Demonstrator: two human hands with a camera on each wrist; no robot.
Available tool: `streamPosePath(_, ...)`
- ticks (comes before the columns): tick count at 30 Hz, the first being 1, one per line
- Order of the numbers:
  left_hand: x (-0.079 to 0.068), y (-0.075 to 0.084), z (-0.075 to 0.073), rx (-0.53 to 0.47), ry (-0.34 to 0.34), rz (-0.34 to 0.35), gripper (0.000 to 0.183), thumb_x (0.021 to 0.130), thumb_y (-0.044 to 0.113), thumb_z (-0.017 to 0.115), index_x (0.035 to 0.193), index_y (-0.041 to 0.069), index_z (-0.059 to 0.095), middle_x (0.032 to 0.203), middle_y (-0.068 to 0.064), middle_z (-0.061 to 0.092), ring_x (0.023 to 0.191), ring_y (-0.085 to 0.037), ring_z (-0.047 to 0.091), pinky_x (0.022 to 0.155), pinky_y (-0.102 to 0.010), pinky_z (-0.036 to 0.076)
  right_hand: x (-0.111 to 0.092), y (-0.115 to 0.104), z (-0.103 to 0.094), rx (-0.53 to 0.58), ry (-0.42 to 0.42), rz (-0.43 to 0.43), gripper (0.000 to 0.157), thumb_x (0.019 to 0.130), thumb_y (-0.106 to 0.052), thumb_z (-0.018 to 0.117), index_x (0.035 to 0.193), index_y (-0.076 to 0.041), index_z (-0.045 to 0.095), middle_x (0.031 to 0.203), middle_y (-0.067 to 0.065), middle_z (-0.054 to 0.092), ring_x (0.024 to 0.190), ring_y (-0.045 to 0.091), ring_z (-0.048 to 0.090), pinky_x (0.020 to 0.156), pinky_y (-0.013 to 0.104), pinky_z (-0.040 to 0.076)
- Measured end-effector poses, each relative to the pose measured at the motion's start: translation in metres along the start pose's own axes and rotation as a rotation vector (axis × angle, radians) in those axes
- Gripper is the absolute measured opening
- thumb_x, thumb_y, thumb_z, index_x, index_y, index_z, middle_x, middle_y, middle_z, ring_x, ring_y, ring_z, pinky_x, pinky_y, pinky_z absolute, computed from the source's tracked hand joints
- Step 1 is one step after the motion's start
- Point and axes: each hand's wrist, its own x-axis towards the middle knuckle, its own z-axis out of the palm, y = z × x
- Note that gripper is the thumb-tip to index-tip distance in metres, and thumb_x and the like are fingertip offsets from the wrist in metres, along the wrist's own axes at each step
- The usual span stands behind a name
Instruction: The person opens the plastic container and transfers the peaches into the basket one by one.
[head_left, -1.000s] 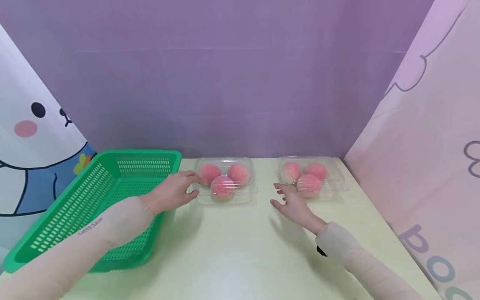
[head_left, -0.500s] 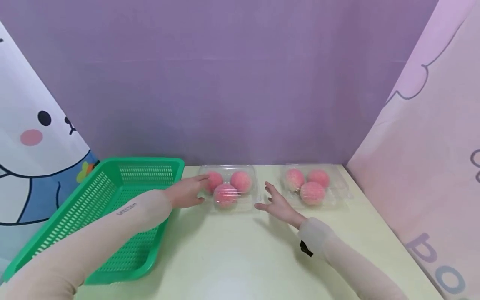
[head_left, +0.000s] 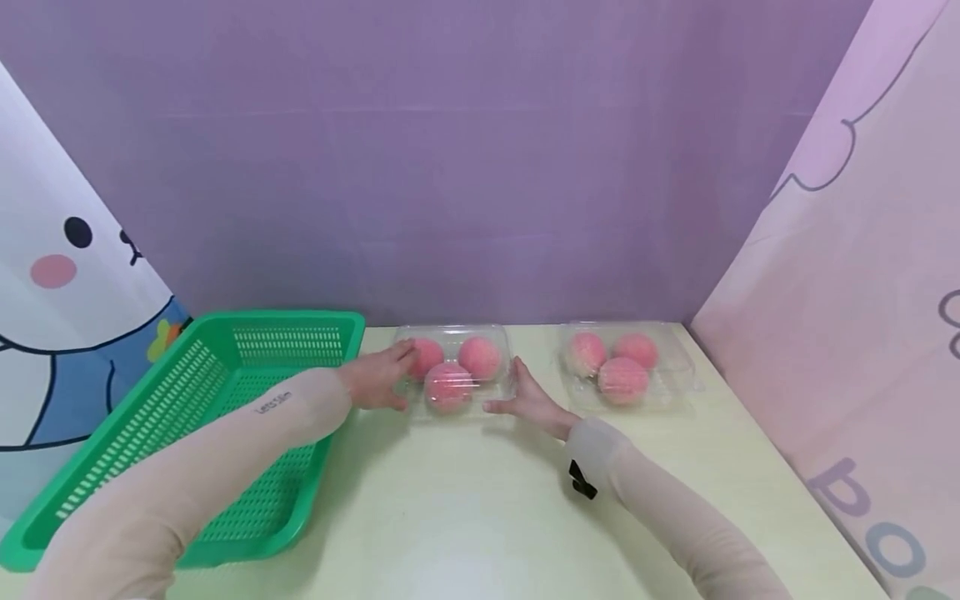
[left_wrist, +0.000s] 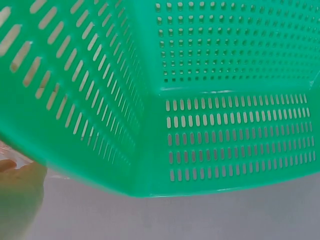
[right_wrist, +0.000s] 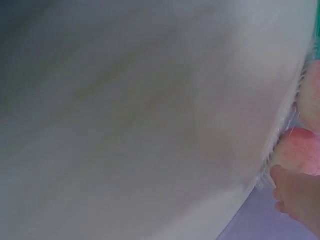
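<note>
A clear plastic clamshell box [head_left: 452, 333] with three pink peaches [head_left: 448, 388] sits on the table between my hands. My left hand [head_left: 377, 379] is at its left side, fingers extended over the edge near the back-left peach and thumb low in front. At the box's right side is my right hand [head_left: 531, 400], thumb and fingers spread apart around the front corner. In the right wrist view, fingers of the right hand [right_wrist: 300, 200] lie right by the box and a peach [right_wrist: 300, 152]. The left wrist view shows only part of the left hand [left_wrist: 20, 200], past the basket.
A green plastic basket [head_left: 300, 496] with slotted walls stands at the left, under my left forearm. To the right is a second clear box [head_left: 671, 364] with three peaches [head_left: 624, 381]. A purple cloth [head_left: 450, 167] hangs behind the table, with printed cloths on both sides.
My right hand has moved left from the second box to the right side of the left box. My left hand has shifted slightly right, against the same box's left side.
</note>
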Motion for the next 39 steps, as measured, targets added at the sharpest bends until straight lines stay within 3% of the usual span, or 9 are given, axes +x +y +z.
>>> streamPosePath(7, 0.001, 0.000, 0.007, 0.074, -0.027, 0.057, 0.082, 0.089, 0.034, 0.058, 0.145, -0.002, 0.011, 0.152, -0.022, 0.003, 0.140, -0.036, 0.005, 0.111, -0.046, 0.023, -0.002, 0.004, 0.001, 0.070, -0.028, 0.006, 0.111, 0.079, -0.030, 0.071, 0.144, -0.009, -0.017, 0.154, 0.010, -0.009, 0.141, 0.027, -0.003, 0.114, 0.046, 0.007)
streamPosePath(9, 0.001, 0.001, 0.008, 0.099, -0.029, 0.076, 0.079, 0.090, 0.034, 0.055, 0.145, -0.004, 0.011, 0.152, -0.023, 0.003, 0.140, -0.037, 0.004, 0.111, -0.046, 0.021, -0.008, -0.005, 0.001, 0.081, -0.043, 0.016, 0.110, 0.081, -0.028, 0.069, 0.144, -0.007, -0.019, 0.154, 0.012, -0.010, 0.141, 0.029, -0.004, 0.113, 0.048, 0.007)
streamPosePath(15, 0.001, 0.000, 0.011, 0.202, -0.012, 0.116, 0.075, 0.092, 0.033, 0.053, 0.142, -0.008, 0.016, 0.150, -0.027, 0.008, 0.139, -0.041, 0.008, 0.110, -0.048, 0.022, -0.008, -0.003, 0.005, 0.062, -0.029, 0.041, 0.106, 0.083, -0.029, 0.066, 0.144, -0.010, -0.019, 0.154, 0.010, -0.010, 0.141, 0.028, -0.004, 0.113, 0.049, 0.004)
streamPosePath(21, 0.004, 0.003, 0.011, 0.300, -0.042, 0.085, 0.074, 0.093, 0.038, 0.049, 0.144, -0.004, 0.014, 0.151, -0.024, 0.009, 0.139, -0.038, 0.009, 0.111, -0.046, 0.022, -0.005, 0.000, 0.006, 0.043, -0.021, 0.054, 0.107, 0.083, -0.032, 0.065, 0.144, -0.011, -0.020, 0.154, 0.008, -0.011, 0.141, 0.026, -0.006, 0.113, 0.049, 0.003)
streamPosePath(27, 0.008, 0.009, 0.009, 0.429, -0.001, 0.109, 0.066, 0.094, 0.032, 0.048, 0.141, -0.007, 0.023, 0.147, -0.028, 0.020, 0.137, -0.040, 0.019, 0.109, -0.045, 0.028, -0.003, -0.001, 0.002, 0.012, -0.032, 0.062, 0.107, 0.084, -0.031, 0.064, 0.142, -0.011, -0.024, 0.153, 0.008, -0.012, 0.141, 0.026, -0.006, 0.113, 0.048, 0.002)
streamPosePath(39, 0.005, 0.016, 0.011, 0.494, 0.005, 0.076, 0.058, 0.095, 0.023, 0.044, 0.139, -0.010, 0.025, 0.144, -0.030, 0.024, 0.134, -0.044, 0.024, 0.107, -0.046, 0.030, -0.002, -0.004, 0.008, 0.036, 0.028, 0.049, 0.105, 0.082, -0.027, 0.067, 0.145, -0.009, -0.015, 0.154, 0.011, -0.004, 0.141, 0.028, 0.000, 0.113, 0.049, 0.005)
